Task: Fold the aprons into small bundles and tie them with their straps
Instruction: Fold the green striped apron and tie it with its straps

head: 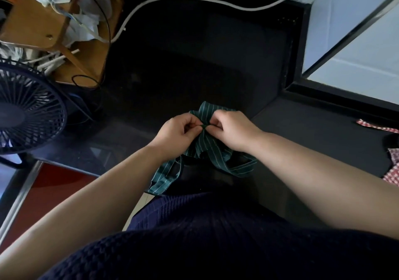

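The dark green, white-pinstriped cloth apron [207, 109] lies bunched into a small bundle on the black stone countertop [172, 74], near the middle of the scene and just in front of the person's body. Both hands meet on its near side, almost knuckle to knuckle. The left hand [176, 133] and the right hand [234, 131] each have fingers curled in, thumb and forefinger pinching a narrow bit of striped strap where the two straps cross [204, 126]. Neither hand is nearer; the crossing sits midway between them, with the bundle just beyond it on the far side.

The loose strap ends run back towards the person: one tail [165, 177] trails near and left over the counter edge, the other [235, 168] loops near and right under the right wrist. The tie seems to be in hand, and tightening it would probably mean pulling the pinches apart, left and right, across the bundle. Whether a full knot is formed I cannot tell.

A red-and-white checked cloth [391, 171] waits at the far right edge
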`<state>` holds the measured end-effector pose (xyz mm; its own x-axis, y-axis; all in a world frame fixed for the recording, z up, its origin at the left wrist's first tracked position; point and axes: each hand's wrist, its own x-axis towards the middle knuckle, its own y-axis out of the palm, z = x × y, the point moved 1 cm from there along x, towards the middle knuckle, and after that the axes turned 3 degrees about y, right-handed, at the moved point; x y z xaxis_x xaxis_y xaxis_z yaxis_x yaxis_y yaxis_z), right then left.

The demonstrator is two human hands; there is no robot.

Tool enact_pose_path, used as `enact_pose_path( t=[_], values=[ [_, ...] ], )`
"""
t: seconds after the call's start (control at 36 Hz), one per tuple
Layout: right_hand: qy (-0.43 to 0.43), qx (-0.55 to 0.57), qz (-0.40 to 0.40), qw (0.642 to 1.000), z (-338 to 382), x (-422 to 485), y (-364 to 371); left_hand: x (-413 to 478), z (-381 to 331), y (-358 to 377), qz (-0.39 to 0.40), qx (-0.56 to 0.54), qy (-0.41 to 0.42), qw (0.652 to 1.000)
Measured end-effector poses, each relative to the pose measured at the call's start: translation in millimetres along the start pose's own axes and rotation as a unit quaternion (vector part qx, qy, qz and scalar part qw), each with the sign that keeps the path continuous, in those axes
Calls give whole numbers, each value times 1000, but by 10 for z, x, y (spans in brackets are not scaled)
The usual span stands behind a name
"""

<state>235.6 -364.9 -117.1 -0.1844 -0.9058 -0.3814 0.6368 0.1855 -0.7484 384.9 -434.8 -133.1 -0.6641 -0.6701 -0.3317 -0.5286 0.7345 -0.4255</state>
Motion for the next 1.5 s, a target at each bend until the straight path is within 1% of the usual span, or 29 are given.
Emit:
enact_pose_path(
  t=[0.06,0.08,0.19,0.31,0.36,0.44,0.5,0.56,0.69,0.72,0.78,0.86,0.92,1.0,1.08,1.14,1.22,1.33,1.42,1.5],
  values=[
    [9,25,29,999,-37,0,-26,6,7,-2,-5,-2,1,1000],
    [8,28,25,999,-46,-1,-23,6,14,0,-8,-4,-1,1000],
    [-1,-7,-70,998,-67,-39,70,5,-26,46,5,1,10,1000],
    [-2,-23,-100,995,-39,-77,145,1,-35,67,-3,1,18,1000],
    [8,7,-84,996,-46,-61,121,6,-22,64,-5,1,15,1000],
    [45,56,-10,997,-80,-21,-10,17,-18,61,-8,9,15,1000],
    [76,125,55,988,-102,3,-96,18,-14,46,-7,20,18,1000],
    [103,193,94,971,-136,17,-124,11,-23,40,1,24,22,999],
    [120,238,84,960,-178,47,-90,4,-50,53,9,46,38,998],
    [114,229,83,963,-173,48,-89,4,-50,52,8,51,39,998],
    [86,176,72,978,-141,26,-106,13,-41,43,4,57,42,998],
    [11,81,37,996,-93,-44,-135,33,-20,24,-4,57,37,998],
    [-31,57,7,998,-92,-91,-132,51,-26,22,-7,59,37,998],
    [-13,101,-24,995,-144,-146,-118,63,-47,25,-24,37,38,998],
    [29,135,-9,990,-209,-172,-122,57,25,5,-48,1,-5,999],
    [46,138,-3,989,-239,-192,-137,38,104,-7,-45,27,-32,998],
    [56,142,-3,988,-276,-207,-133,8,111,8,-28,59,-40,997],
    [62,147,-7,987,-297,-242,-164,48,-14,12,-25,4,-65,998],
    [59,142,-9,988,-312,-282,-192,107,-85,26,-6,-22,-56,998],
    [61,153,-8,986,-334,-331,-192,148,-106,72,-17,-58,-48,997]
  ],
)
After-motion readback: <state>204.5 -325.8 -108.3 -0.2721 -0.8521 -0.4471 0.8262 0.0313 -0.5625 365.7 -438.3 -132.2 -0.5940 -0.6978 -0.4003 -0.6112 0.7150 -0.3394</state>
